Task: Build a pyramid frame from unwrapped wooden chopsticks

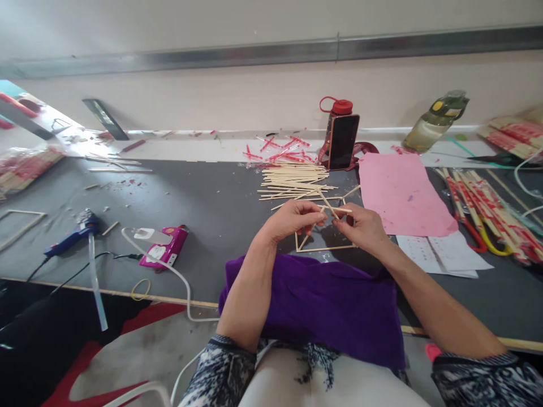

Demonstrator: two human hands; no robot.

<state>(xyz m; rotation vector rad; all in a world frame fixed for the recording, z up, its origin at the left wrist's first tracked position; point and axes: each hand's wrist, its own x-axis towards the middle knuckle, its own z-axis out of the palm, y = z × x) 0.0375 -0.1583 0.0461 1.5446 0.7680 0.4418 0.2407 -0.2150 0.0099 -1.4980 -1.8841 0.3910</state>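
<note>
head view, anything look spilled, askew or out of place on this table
Yes: red wrapper scraps lie scattered by the stick pile, and a bottle leans tilted against the wall. Both hands, left and right, pinch a stick frame.

Blue glue gun [70,237], pink paper [403,192], red-capped bottle [335,127], purple cloth [331,305].

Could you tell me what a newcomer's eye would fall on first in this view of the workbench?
Most likely the two hands at the centre: the left hand and right hand together hold a frame of thin wooden sticks just above the dark table. Next comes the bright purple cloth draped over the table's near edge beneath the forearms. Behind the hands lie a pile of loose sticks and, to the right, a pink sheet.
</note>
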